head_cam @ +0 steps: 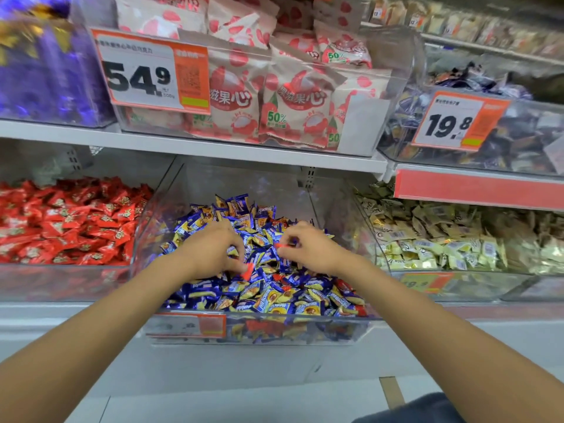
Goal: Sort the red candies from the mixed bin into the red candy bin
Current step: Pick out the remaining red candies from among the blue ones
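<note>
Head view: left hand (210, 251) pinches a small red wrapped candy (247, 271) at its fingertips; right hand (308, 247) pinches another red candy (282, 246). Both hover over blue-and-yellow wrapped sweets heaped in the clear plastic mixed bin (259, 331). Just left sits the clear bin of red candies (61, 282).
</note>
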`<state>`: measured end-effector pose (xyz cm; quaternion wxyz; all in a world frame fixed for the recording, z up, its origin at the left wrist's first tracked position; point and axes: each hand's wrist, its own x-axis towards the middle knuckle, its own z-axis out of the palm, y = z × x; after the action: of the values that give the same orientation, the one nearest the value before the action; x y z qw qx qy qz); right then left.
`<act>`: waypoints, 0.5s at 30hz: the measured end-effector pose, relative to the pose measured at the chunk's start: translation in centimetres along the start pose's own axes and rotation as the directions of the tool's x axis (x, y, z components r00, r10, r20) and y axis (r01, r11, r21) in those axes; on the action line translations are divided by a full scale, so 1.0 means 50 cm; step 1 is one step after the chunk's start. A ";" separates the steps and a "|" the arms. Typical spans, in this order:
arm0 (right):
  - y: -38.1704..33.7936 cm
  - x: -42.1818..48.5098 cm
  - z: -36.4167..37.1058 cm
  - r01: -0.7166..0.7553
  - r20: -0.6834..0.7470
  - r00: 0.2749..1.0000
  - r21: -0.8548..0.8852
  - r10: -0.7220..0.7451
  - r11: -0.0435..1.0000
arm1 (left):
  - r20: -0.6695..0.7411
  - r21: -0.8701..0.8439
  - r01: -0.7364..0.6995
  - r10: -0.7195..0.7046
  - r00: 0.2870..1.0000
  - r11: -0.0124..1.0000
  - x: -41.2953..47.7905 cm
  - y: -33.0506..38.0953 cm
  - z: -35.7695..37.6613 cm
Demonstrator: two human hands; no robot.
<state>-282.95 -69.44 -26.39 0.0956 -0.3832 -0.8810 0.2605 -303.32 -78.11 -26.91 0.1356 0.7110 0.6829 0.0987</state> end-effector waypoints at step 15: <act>-0.023 -0.059 -0.014 0.067 0.332 0.943 -0.104 -0.029 0.992 | -0.055 -0.430 0.006 -0.033 0.998 0.903 -0.030 0.044 -0.028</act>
<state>-281.35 -71.96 -25.09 -0.0689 -0.3173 -0.9071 0.2679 -301.76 -79.59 -24.80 0.2689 0.6533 0.6554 0.2670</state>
